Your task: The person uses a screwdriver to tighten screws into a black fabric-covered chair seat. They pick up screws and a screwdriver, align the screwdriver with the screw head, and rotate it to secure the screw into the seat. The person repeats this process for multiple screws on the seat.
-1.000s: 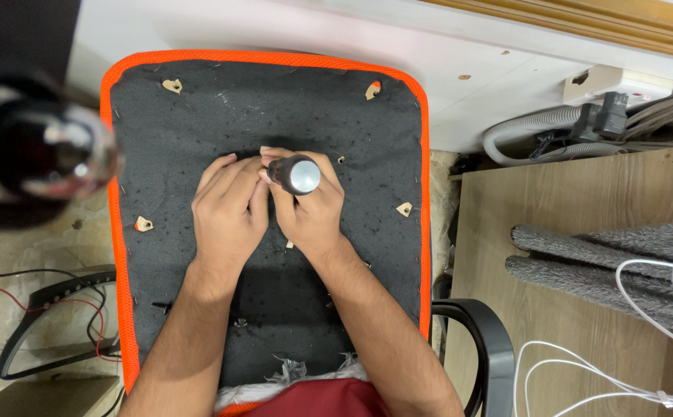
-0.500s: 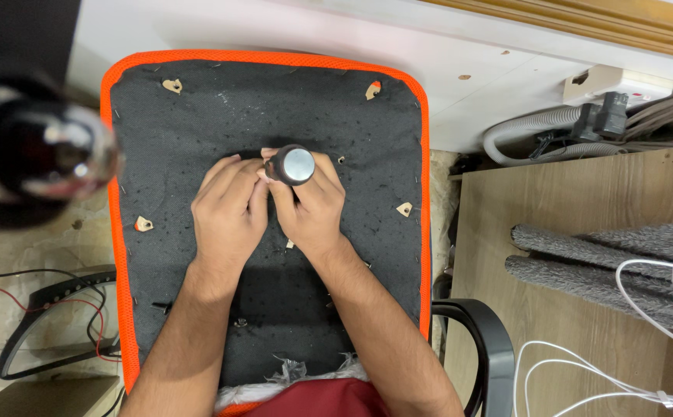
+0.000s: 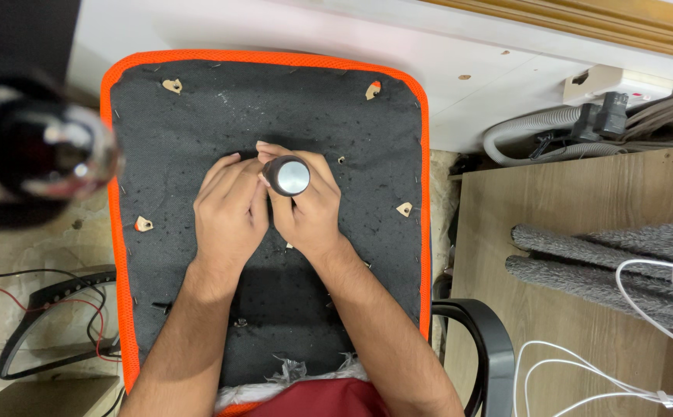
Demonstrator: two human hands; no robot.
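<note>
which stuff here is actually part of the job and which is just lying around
In use:
- black fabric-covered panel with orange mesh edge
- dark round-handled tool with silver cap, gripped in the right hand
- left hand, resting on the panel beside the tool

Lying about:
- grey corrugated hose
- white cables
- black curved chair armrest
- red wires
</note>
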